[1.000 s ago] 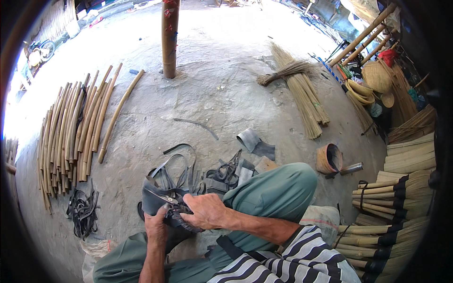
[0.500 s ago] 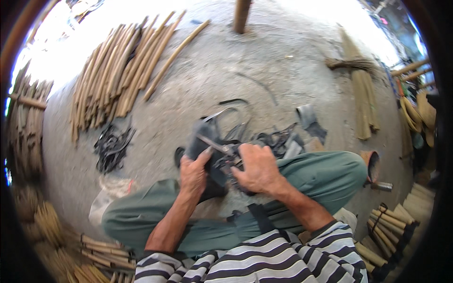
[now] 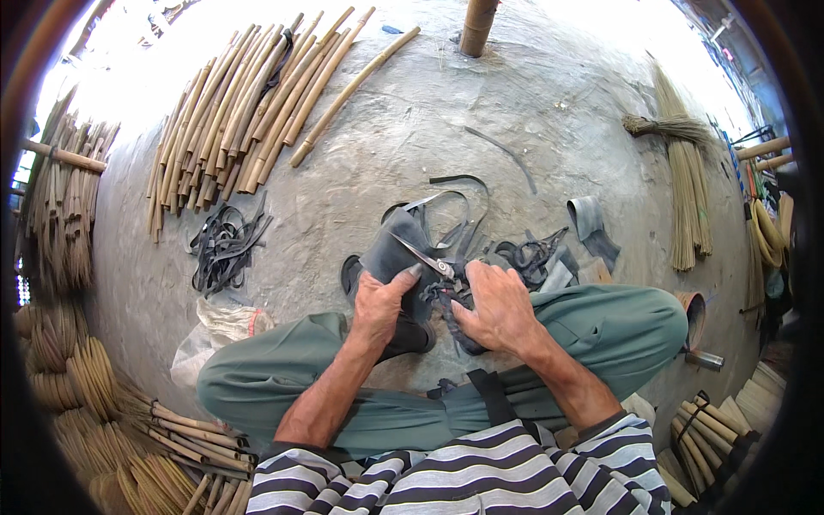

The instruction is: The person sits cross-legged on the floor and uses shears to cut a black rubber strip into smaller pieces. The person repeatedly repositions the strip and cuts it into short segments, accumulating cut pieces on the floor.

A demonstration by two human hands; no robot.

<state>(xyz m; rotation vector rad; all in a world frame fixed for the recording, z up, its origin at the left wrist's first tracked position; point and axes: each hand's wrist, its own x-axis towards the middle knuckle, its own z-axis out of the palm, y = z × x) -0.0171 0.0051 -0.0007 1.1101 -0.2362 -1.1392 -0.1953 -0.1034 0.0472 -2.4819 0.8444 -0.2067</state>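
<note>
My left hand (image 3: 378, 305) pinches a dark grey rubber sheet (image 3: 388, 247), its thumb lying on top. In my right hand (image 3: 500, 307) is a pair of scissors (image 3: 441, 267), whose handles look wrapped in dark material and are partly hidden by the fingers. The metal blades lie across the sheet, pointing up and to the left. Whether the rubber is between the blades I cannot tell. Long thin rubber strips (image 3: 475, 199) curl on the ground just beyond the sheet. A heap of rubber scraps (image 3: 532, 257) lies to the right of the scissors.
A tangle of black strips (image 3: 225, 247) lies at left, below a row of bamboo poles (image 3: 232, 107). A wide rubber piece (image 3: 592, 230) and a tied bundle of thin sticks (image 3: 684, 184) lie at right. A post (image 3: 477, 30) stands ahead. A pale sack (image 3: 215, 339) sits by my left knee.
The whole view has shifted, so the ground things appear farther right. Both hands keep their hold on the rubber sheet and the scissors, and the blades still lie across the sheet.
</note>
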